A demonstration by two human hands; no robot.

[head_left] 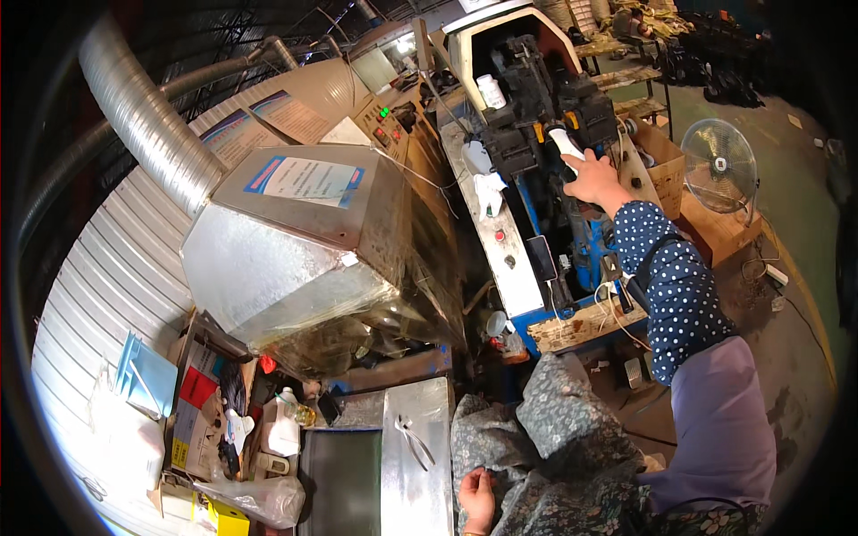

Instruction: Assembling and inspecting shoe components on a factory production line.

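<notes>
Out over the black machine (545,107), my right hand (594,180) has its fingers at the near end of a long, rounded white piece (565,145). The fingers seem closed about that end, and the thumb shows lower down. Yellow-orange parts sit on both sides of the piece. My left hand (478,502) rests by my lap with its fingers curled in; no object shows in it. Near it, pliers (413,441) lie on a metal surface (393,482). A crumpled-looking white item (489,195) is on the machine's left ledge (500,234).
A phone (542,259) with a cable lies on the ledge near a red button (500,236). A metal hood (286,241) stands at left, above crowded boxes and bottles. At right are a fan (719,161) and a cardboard box (660,165). A wooden board (581,327) crosses the machine's near end.
</notes>
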